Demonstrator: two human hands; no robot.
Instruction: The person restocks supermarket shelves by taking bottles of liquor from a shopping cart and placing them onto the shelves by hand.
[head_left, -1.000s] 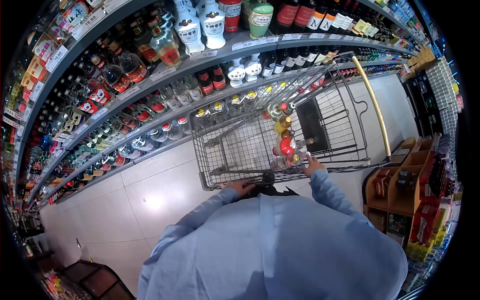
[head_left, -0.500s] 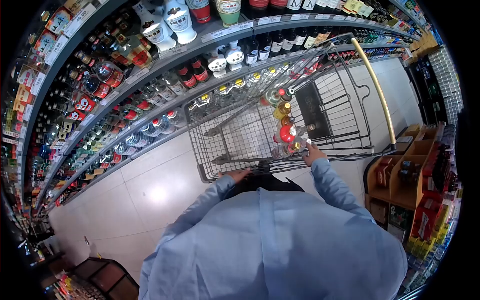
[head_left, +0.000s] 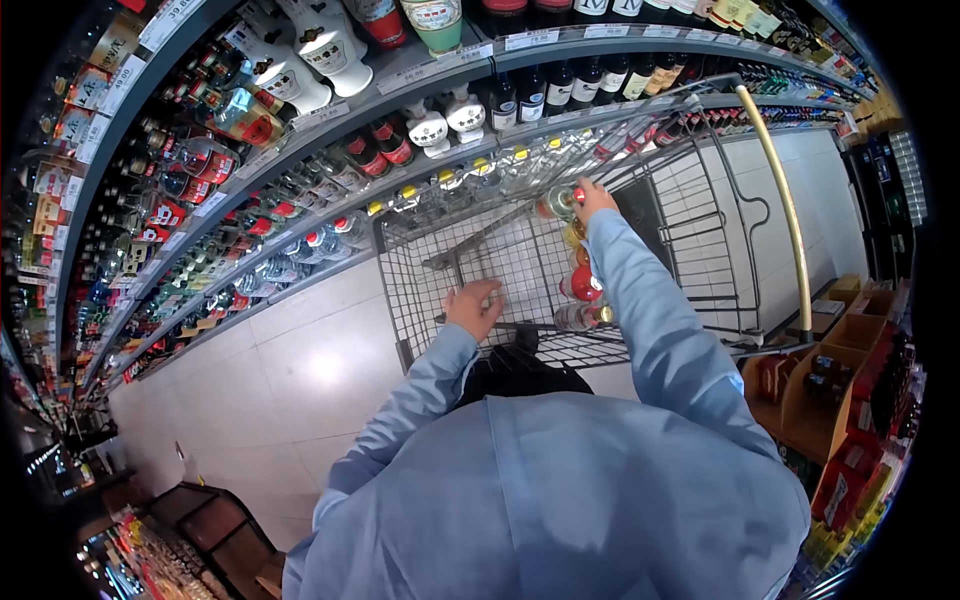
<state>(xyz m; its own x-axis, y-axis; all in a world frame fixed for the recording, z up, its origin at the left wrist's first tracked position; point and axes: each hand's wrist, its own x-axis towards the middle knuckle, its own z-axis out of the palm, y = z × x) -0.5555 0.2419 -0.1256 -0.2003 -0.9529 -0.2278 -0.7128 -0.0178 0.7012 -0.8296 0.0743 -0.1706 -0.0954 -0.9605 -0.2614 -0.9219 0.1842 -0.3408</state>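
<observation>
A wire shopping cart (head_left: 392, 300) stands in front of me, with several bottles grouped toward its handle end. My right hand (head_left: 597, 198) reaches to the far side of the basket, its fingers closed at the red cap of a clear glass bottle (head_left: 556, 203). Over the near part of the basket, my left hand (head_left: 474, 308) is held with thumb and fingers apart, holding nothing. Between my hands and the near rim sit a bottle with a round red top (head_left: 582, 284) and a clear bottle with a yellowish cap (head_left: 577, 318). My right sleeve partly covers other bottles.
Beyond the cart, curved-looking shelves (head_left: 440, 72) hold many bottles with price tags. The cart's tan handle (head_left: 775, 200) is at the right. Wooden display bins (head_left: 815, 400) stand at the lower right, and a dark-framed stand (head_left: 215, 530) at the lower left.
My right hand has moved from the near-side bottles to the far red-capped bottle. My left hand has left the near rim and risen over the basket.
</observation>
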